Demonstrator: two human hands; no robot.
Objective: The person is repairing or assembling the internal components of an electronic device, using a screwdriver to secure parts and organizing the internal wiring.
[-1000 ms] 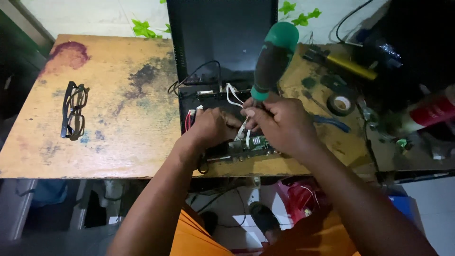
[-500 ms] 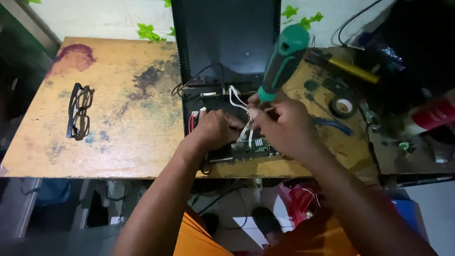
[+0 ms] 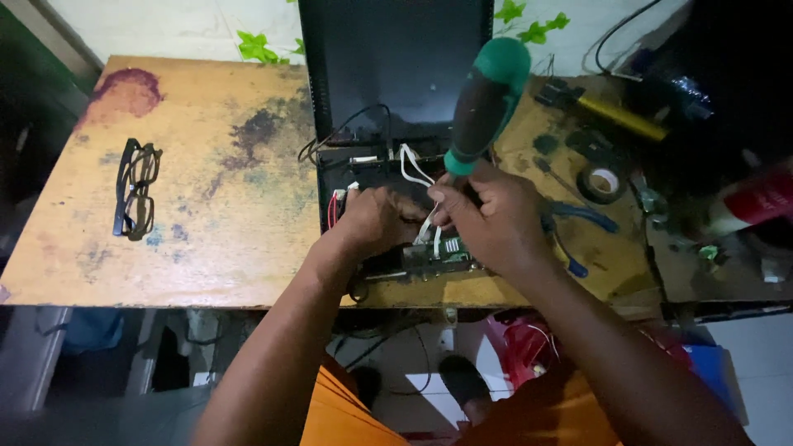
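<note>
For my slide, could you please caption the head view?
Right hand holds green-handled screwdriver over green circuit board; left hand steadies it.

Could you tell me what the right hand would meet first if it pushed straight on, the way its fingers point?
Probably the left hand: the right hand, gripping the screwdriver, points left across the white wires. Depth is unclear.

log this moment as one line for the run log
right hand: grips green-black screwdriver | left hand: on circuit board by white wires | eyeglasses: far left on wooden table
</note>
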